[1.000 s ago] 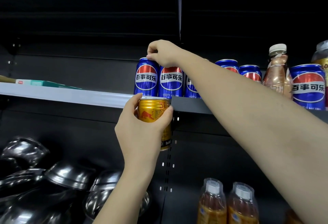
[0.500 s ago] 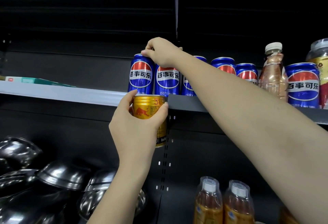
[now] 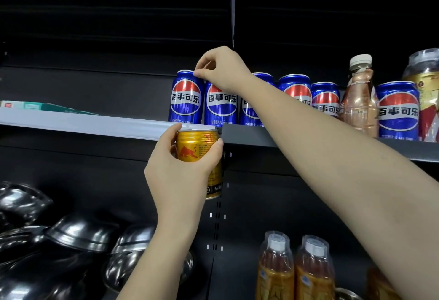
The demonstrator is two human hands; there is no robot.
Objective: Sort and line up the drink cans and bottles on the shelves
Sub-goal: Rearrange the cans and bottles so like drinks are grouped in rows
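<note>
Black metal shelving (image 3: 249, 134) with a slotted upright (image 3: 218, 228) and a pale edge strip (image 3: 95, 123).

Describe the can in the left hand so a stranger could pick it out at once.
Find the upper shelf with its row of blue cans. Just below its front edge, the left hand grips a gold can. It is the only gold can, printed with a red bull, and held off any shelf.
</note>
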